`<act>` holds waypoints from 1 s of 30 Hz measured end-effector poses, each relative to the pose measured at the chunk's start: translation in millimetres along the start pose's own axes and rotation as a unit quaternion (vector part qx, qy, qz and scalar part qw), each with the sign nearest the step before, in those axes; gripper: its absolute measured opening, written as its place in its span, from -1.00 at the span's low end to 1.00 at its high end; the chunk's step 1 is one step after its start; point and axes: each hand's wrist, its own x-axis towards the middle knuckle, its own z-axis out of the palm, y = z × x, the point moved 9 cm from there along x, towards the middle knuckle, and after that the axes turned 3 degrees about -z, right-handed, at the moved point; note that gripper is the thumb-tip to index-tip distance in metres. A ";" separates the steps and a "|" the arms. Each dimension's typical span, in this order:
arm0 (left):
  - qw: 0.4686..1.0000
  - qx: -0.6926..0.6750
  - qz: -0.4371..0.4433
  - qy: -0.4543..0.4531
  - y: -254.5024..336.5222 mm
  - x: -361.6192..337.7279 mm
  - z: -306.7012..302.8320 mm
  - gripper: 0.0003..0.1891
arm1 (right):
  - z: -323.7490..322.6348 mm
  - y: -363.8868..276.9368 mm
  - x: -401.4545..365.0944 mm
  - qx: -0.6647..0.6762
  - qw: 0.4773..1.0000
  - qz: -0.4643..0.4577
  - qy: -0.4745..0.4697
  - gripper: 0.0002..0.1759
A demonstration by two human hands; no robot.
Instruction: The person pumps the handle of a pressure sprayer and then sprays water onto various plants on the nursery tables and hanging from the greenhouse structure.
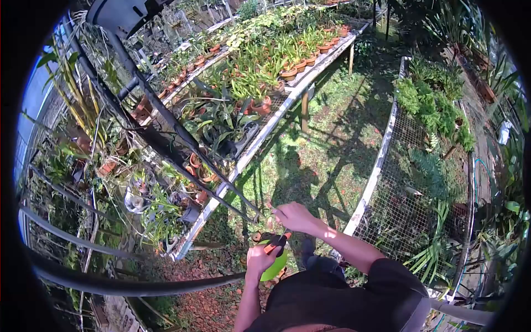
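My left hand (pixel 258 260) is closed round a tool with orange and black handles (pixel 277 243), held in front of my body. Up and to the right of it, my right hand (pixel 293 216) has its fingers bent together; a small thing at the fingertips is too small to make out. Below the tool is a bright green round object (pixel 275 268), partly covered by my left hand and arm. Dark metal bars (pixel 182 133) slant down from the upper left and end close to my right hand.
A long bench with a white edge (pixel 260 135) bears many potted plants (pixel 261 104) on the left. On the right stands a wire mesh bench (pixel 392 205) with ferns (pixel 423 99). Between them runs a grassy path (pixel 332 149). A dark curved bar (pixel 138 285) crosses the lower left.
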 end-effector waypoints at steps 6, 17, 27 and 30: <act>0.996 0.060 0.060 -0.009 47.0 84.0 3.6 -0.63 | -14.0 33.0 44.7 -0.059 0.996 -0.025 0.059 -0.60; 0.981 0.063 0.141 -0.119 72.9 214.7 56.5 -0.52 | -164.9 108.0 88.7 -0.030 0.977 0.154 0.147 -0.36; 0.942 0.038 0.223 -0.248 141.8 305.1 101.2 -0.56 | -202.3 153.0 97.9 -0.007 0.932 0.313 0.185 -0.23; 0.923 -0.016 0.300 -0.240 180.4 323.5 88.9 -0.61 | -155.8 186.3 118.9 -0.094 0.916 0.341 0.190 -0.19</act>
